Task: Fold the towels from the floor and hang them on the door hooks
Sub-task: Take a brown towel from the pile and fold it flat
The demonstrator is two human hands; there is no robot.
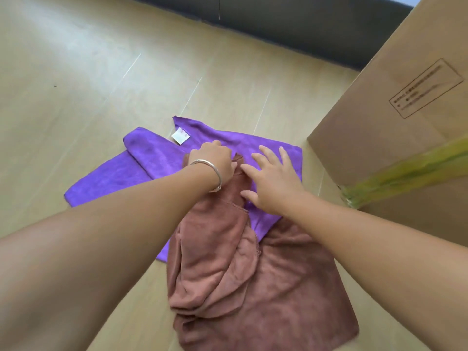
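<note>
Left hand: the left hand (215,163), a silver bangle (209,173) on its wrist, curls its fingers round the far corner of the brown towel (253,287) and pinches it.
Right hand: the right hand (272,178) lies just beside the left, fingers straight and spread, released, the palm down over the same far end of the brown towel and the purple towel (152,158) beneath.
Brown towel: rumpled on the floor (76,84) nearest the person, its far part lying over the purple towel.
Purple towel: spread on the floor beyond the brown one, partly doubled over at its left, with a white label (180,135) near its far edge.
Cardboard box: a cardboard box (392,110) stands on the floor at the right, close to both towels, with a printed frame on its side and yellowish tape (405,173) across it.
Far edge of floor: a dark strip (291,29) runs along it.
</note>
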